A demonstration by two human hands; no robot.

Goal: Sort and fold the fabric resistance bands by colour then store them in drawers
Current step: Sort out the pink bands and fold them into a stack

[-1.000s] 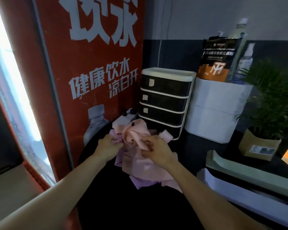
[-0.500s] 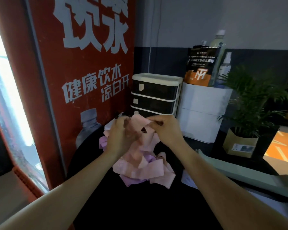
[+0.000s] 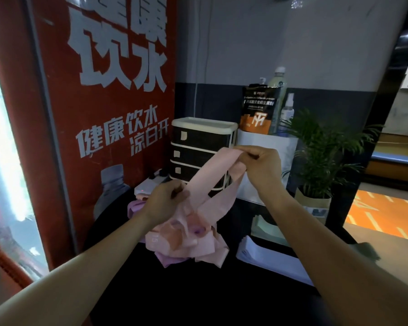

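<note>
Holding a pink band (image 3: 212,175) up out of the pile (image 3: 186,238), we had our right hand (image 3: 260,164) pinching its upper end, thumb and fingers curled round the fabric, level with the middle of the drawers (image 3: 198,154). Our left hand (image 3: 166,200) gripped the lower part of the same band just above the pile, fingers closed on it. Between the two hands the band ran taut and slanted, and a second strip of it fell from the right hand back down into the heap.

That pile sat on the dark desk (image 3: 198,297) just in front of the drawers, pink bands on top and purple ones (image 3: 167,258) showing at its left and lower edges. All the drawers we could see looked closed.

We judged the sorting barely begun, and the main risk was tangling. Our band seemed looped among the others, so a hard pull could have dragged neighbours up with it or swept part of the heap toward the desk's edge. Pink and purple lay mixed, and in this dim light a pale purple band might have been taken for pink. The papers (image 3: 269,257) and plant (image 3: 316,161) stood near our right arm, so a wide swing could have knocked them.
</note>
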